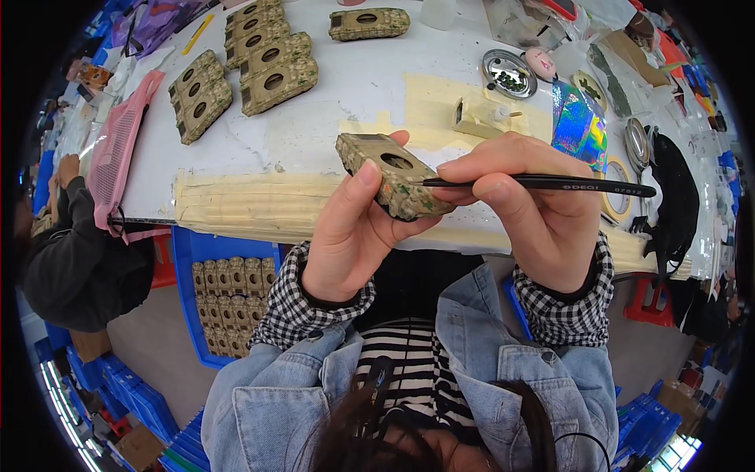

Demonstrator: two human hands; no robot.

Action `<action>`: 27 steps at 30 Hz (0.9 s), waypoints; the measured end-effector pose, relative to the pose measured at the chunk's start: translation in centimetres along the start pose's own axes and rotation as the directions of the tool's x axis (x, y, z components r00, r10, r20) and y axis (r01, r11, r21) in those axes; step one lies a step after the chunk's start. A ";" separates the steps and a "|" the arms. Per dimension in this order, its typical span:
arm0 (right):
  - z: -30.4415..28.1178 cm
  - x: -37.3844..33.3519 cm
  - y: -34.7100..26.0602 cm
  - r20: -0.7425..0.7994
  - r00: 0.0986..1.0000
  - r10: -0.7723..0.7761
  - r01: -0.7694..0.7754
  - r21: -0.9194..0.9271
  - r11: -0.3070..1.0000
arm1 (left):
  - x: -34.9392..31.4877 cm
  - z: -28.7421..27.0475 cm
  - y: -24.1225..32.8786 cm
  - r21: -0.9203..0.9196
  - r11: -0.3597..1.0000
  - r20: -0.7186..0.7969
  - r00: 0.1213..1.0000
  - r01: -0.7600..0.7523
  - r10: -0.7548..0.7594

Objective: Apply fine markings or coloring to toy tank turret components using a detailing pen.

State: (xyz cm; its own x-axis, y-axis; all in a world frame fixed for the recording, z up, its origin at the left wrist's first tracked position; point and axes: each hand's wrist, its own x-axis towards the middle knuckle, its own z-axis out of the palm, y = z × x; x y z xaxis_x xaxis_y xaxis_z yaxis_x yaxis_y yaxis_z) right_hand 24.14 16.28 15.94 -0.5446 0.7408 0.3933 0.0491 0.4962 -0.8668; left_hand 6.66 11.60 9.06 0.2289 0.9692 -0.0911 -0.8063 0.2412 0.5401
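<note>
My left hand (344, 232) grips a camouflage-painted toy tank hull (406, 194), tilted above the table's near edge. The hull has a round opening in its top. In my right hand (543, 216) is a pair of slim black tweezers (586, 184), pinched between thumb and fingers. Their pointed tip reaches the hull's upper side, beside the opening. Whether the tip holds a small part is too small to tell. My right fingertips come close to the hull's right end.
More camouflage hulls (277, 82) stand grouped at the far left, with one single hull (370, 23) beyond. A round tin (488, 63) of small dark green pieces lies at the far right, near a beige block (469, 116). A blue bin (185, 287) of hulls sits lower left, near another person's sleeve (82, 259).
</note>
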 end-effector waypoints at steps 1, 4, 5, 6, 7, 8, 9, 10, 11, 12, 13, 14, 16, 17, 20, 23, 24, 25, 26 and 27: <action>0.0 0.0 0.0 0.001 1.000 0.000 0.000 -0.002 1.000 | 0.0 0.0 0.0 0.000 1.000 0.001 1.000 0.001 -0.001; 0.0 0.0 0.0 0.001 1.000 0.000 0.000 -0.006 1.000 | 0.0 -0.1 0.0 -0.004 1.000 0.000 1.000 0.004 -0.004; 0.0 0.0 0.0 0.001 1.000 0.000 0.000 -0.008 1.000 | 0.0 -0.1 0.0 -0.006 1.000 -0.001 1.000 0.005 -0.005; 0.0 0.0 0.0 -0.001 1.000 0.002 -0.002 -0.009 1.000 | 0.0 -0.1 0.0 -0.003 1.000 -0.002 1.000 0.005 -0.005; 0.0 0.0 0.0 -0.002 1.000 0.003 -0.003 -0.010 1.000 | 0.0 0.0 0.0 -0.001 1.000 -0.002 1.000 0.005 -0.005; 0.0 0.0 0.0 -0.002 1.000 0.001 -0.001 -0.011 1.000 | 0.0 0.1 0.0 0.002 1.000 -0.003 1.000 0.006 -0.006; 0.0 0.0 0.1 -0.002 1.000 -0.001 0.001 -0.012 1.000 | 0.0 0.1 0.0 0.002 1.000 -0.005 1.000 0.006 -0.006; 0.0 0.0 0.1 -0.002 1.000 -0.004 0.004 -0.014 1.000 | 0.0 0.1 0.0 0.001 1.000 -0.007 1.000 0.007 -0.007; 0.0 0.0 0.1 -0.002 1.000 -0.006 0.006 -0.016 1.000 | 0.0 0.1 0.0 0.001 1.000 -0.009 1.000 0.008 -0.008; -0.1 0.0 0.1 -0.002 1.000 -0.008 0.008 -0.019 1.000 | 0.0 0.1 0.0 -0.003 1.000 -0.008 1.000 0.006 -0.006; -0.1 0.0 0.1 -0.002 1.000 -0.010 0.010 -0.021 1.000 | 0.0 0.1 -0.1 -0.007 1.000 -0.006 1.000 0.003 -0.004; -0.1 0.0 0.1 0.000 1.000 -0.014 0.014 -0.022 1.000 | 0.0 0.1 -0.1 -0.011 1.000 -0.005 1.000 0.001 -0.001; -0.2 0.0 0.2 0.005 1.000 -0.024 0.024 -0.020 1.000 | 0.1 -0.2 -0.2 -0.109 0.994 0.030 1.000 0.003 0.000; -0.1 -0.1 0.3 -0.031 0.999 -0.028 0.029 0.010 1.000 | 0.1 -0.4 -0.2 -0.158 0.987 0.047 0.999 0.005 0.002; 0.1 -0.4 0.5 -0.131 0.990 -0.052 0.063 0.078 0.995 | 0.2 -1.2 -0.2 -0.218 0.974 0.135 0.990 0.058 -0.029; -0.1 -0.6 0.4 -0.210 0.976 -0.064 0.079 0.064 0.995 | 0.3 -1.1 0.0 -0.198 0.977 0.130 0.990 0.084 -0.059; -0.3 -0.8 0.3 -0.238 0.969 -0.062 0.076 0.049 0.996 | 0.3 -1.1 0.0 -0.214 0.972 0.123 0.990 0.092 -0.066; -0.4 -0.9 0.4 -0.275 0.958 -0.077 0.082 0.005 0.997 | 0.4 -1.1 0.0 -0.231 0.968 0.115 0.991 0.099 -0.074; -0.6 -1.1 0.6 -0.310 0.946 -0.094 0.086 -0.039 0.996 | 0.4 -1.1 -0.1 -0.247 0.963 0.108 0.991 0.106 -0.082; -1.2 -1.3 1.1 -0.312 0.942 -0.125 0.096 -0.106 0.990 | 0.5 -1.2 -0.2 -0.296 0.950 0.131 0.989 0.104 -0.067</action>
State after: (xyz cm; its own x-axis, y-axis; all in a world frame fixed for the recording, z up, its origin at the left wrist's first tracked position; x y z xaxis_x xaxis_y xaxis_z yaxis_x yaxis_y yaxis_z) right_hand 25.90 16.41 14.88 -0.2575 0.7770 0.5744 0.0847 0.6104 -0.7876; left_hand 6.29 12.06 7.90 0.3518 0.9359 -0.0172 -0.9033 0.3443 0.2560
